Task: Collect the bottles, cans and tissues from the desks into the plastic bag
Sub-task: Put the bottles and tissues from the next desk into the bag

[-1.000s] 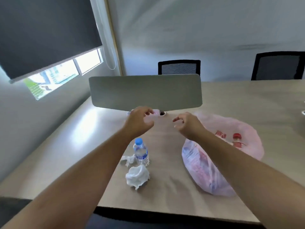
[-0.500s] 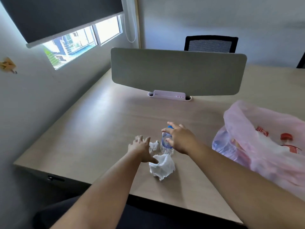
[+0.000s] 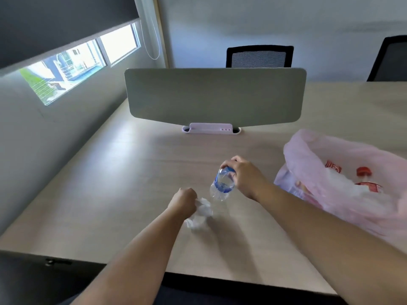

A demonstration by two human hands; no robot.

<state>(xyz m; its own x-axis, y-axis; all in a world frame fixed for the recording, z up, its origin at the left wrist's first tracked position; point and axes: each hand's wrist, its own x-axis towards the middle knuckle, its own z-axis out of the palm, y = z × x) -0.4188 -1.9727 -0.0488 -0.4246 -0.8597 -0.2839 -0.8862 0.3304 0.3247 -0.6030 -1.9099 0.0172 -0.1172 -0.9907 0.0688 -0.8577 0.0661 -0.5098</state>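
At the left, over the pale wooden desk (image 3: pixel 105 177), we are closing our left hand (image 3: pixel 184 201) round a clump of crumpled white tissues (image 3: pixel 199 216). Our fingers are curling into the paper, and part of the wad is hanging out below the fist. Just to the right, the small water bottle (image 3: pixel 221 186) is tilting, its base toward the tissues. We are gripping it at the top with our right hand (image 3: pixel 247 178), fingers wrapped over the cap end. Further right, the pink plastic bag (image 3: pixel 312 148) is lying slumped on the desk, well apart from the tissues.

We are judging three risks. The hanging part of the wad may be a separate tissue and could drop as the fist lifts, because we are only covering its upper part. The bottle, held only by its top, could swing or slip on the way across. Nothing is holding the limp bag's mouth open while both hands are full, so things could catch on the film and slide back onto the desk.

Blur is smearing the bottle's base and the tissues, so we cannot tell whether the bottle is resting on the desk or is clear of it. Our fingers are hiding its cap. The frame is cutting off the bag at the right. Through its film only a red cap (image 3: pixel 363 172) and red labels are showing.
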